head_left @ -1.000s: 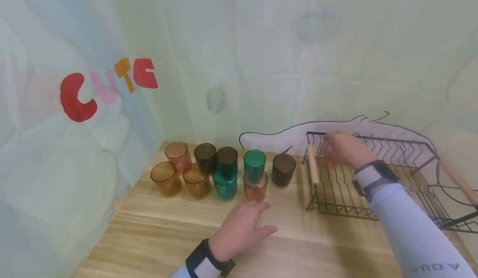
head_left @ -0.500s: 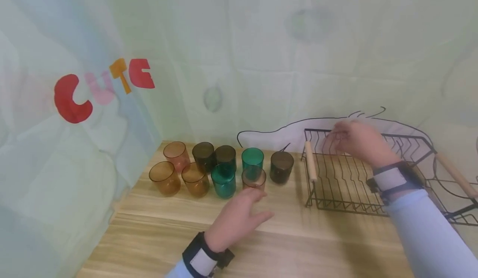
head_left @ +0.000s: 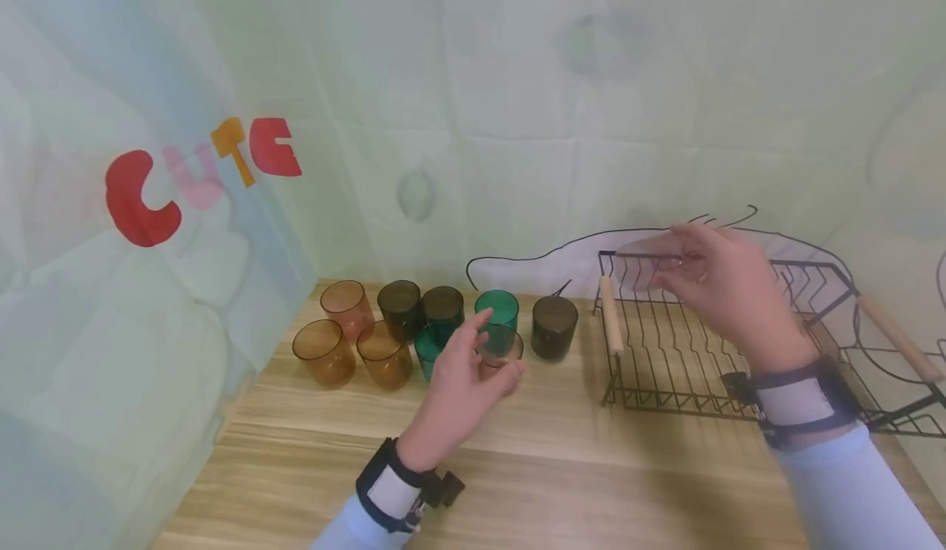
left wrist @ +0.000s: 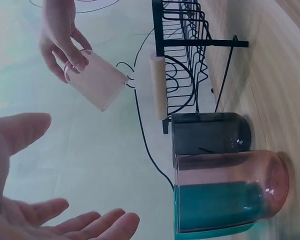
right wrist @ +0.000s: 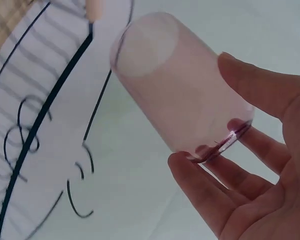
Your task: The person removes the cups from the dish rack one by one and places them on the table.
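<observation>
My right hand (head_left: pixel 727 295) holds a pale pink glass (right wrist: pixel 175 85) above the left end of the dish rack (head_left: pixel 611 316). The right wrist view shows the glass tilted, thumb on its side and fingertips at its rim. My left hand (head_left: pixel 454 382) has its fingers spread and holds nothing. It hovers before a pink glass (left wrist: pixel 277 185) in the front row and partly hides it in the head view. Behind that stands a green glass (head_left: pixel 497 305), with a dark grey glass (head_left: pixel 554 328) to the right. A teal glass (head_left: pixel 426 346) is half hidden by the left hand.
Two amber glasses (head_left: pixel 325 357) stand front left, with another pink glass (head_left: pixel 346 308) and two dark glasses (head_left: pixel 401 312) behind. The black wire rack has wooden handles. A printed cloth (head_left: pixel 517 189) hangs behind the wooden table (head_left: pixel 296 468).
My right hand has risen and moved slightly right with the pink glass, turning it over the rack. The left hand has moved forward and up, its fingers now over the front glasses.
</observation>
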Demonstrator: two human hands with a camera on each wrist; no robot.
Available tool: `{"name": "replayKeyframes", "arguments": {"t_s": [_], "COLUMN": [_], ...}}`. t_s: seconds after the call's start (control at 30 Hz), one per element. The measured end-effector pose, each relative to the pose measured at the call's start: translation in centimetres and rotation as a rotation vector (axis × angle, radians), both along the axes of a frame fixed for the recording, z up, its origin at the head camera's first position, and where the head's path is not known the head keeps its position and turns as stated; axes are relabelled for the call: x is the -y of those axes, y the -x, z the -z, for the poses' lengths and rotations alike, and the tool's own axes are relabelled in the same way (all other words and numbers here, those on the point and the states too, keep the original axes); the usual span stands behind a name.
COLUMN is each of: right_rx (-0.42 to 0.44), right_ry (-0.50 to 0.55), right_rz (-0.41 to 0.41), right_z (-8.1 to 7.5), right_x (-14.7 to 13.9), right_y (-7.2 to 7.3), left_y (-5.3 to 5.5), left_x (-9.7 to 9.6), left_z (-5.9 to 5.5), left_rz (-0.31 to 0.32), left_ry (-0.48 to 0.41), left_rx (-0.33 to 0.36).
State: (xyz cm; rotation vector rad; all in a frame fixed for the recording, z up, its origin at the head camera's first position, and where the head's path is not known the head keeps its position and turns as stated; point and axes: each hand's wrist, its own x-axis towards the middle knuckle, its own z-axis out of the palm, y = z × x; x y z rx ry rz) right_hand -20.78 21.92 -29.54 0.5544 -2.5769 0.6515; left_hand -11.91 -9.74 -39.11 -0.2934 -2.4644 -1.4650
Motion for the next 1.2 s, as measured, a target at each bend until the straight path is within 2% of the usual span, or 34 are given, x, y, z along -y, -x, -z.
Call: {"name": "replayKeyframes", "arguments": {"t_s": [0.2,0.4,0.6,0.7,0.83,0.93,1.07,1.2], "right_rx": [-0.089,-0.101,-0.099,-0.083,-0.075,-0.076,-0.047,-0.051], "right_ry": [0.2,0.486,0.661,0.727,0.817,0.844,0.868,0.899], "right_rz": [-0.02,-0.04,0.0,-0.01,-0.069,-0.114,-0.159,-0.189], "right_z": [1.7,3.5,3.4,3.6,4.7,5.8,6.9,7.2], "right_x": [1.6,4.1,7.2,8.1,9.1,10.0,11.2,11.9], "right_y": [-1.7,-3.5,-6.9,-7.9,-8.3,-8.5,-8.9,-9.0], "left_y": [0.5,0.9,1.3,1.5,1.8,2.1,2.6,2.9], "left_x": [0.0,-0.2,-0.6,-0.9,-1.5,-2.2,-3.0,-3.3], "left_z": [-0.2,-0.6,-0.9,-1.1,-1.3,-1.3,-1.1,-0.9], "left_rz": [-0.011,-0.003,-0.016,-0.01,0.052,0.135,0.256,0.341], "left_ry": [-0.163,-0.277,-0.385,-0.469,-0.63,-0.739,-0.822,-0.865], "left_rx": [0.049,0.11,0.191,0.228,0.268,0.315,0.387,0.398]}}
